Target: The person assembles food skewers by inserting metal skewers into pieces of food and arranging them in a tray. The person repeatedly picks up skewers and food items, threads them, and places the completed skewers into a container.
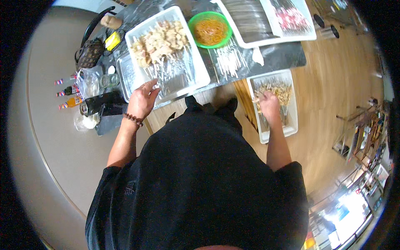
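Observation:
Meat skewers with pale chunks fill the far part of a large white tray, their handle ends pointing toward me. My left hand is over the tray's near left corner, beside these ends. Its fingers are slightly bent and apart, and I see nothing held. Lower down at the right, a smaller white tray holds more meat skewers. Into it reaches my right hand, fingers closed among the skewers. Whatever lies between those fingers is hidden.
A green basin of orange strands stands beside loose sticks. Farther right is a white tray of dark skewers, with pink-and-white skewers alongside. Bottles, a black flask and a plastic bag crowd the left.

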### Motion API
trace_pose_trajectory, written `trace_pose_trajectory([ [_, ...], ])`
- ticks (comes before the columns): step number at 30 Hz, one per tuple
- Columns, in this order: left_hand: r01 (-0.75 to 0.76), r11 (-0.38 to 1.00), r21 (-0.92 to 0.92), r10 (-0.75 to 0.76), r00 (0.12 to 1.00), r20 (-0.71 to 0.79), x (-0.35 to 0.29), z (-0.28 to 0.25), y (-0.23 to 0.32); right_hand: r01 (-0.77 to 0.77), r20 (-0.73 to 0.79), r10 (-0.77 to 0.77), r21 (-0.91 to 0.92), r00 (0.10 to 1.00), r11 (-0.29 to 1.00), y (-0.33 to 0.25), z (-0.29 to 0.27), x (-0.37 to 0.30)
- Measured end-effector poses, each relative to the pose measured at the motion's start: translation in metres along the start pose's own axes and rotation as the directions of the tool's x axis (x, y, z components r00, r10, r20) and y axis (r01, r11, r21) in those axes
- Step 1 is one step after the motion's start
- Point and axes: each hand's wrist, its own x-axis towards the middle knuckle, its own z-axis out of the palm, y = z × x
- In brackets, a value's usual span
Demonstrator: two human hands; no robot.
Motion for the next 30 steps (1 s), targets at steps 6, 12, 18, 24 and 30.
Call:
trace_pose_trajectory([
  [6,0.126,0.986,-0.110,-0.128,0.992,-0.017,-0.019,-0.025,-0.045,0.352,0.022,-0.382,0.342,0.924,0.871,-0.278,0.041,0.017],
  [12,0.196,0.962,-0.191,-0.207,0.978,-0.035,-0.055,-0.048,-0.093,0.223,0.334,-0.163,-0.148,0.928,0.964,-0.371,0.112,0.036],
  [18,0.214,0.940,-0.267,-0.234,0.971,-0.048,-0.078,-0.043,-0.139,0.166,0.269,-0.102,-0.228,0.958,0.959,-0.393,0.145,0.033],
  [24,0.159,0.928,-0.336,-0.189,0.980,-0.057,-0.074,-0.049,-0.147,0.144,0.223,-0.119,-0.100,0.967,0.985,-0.378,0.168,0.048],
  [30,0.158,0.923,-0.350,-0.171,0.985,-0.006,-0.072,-0.049,-0.158,-0.160,0.359,0.035,0.324,0.933,0.933,-0.387,0.169,0.043],
])
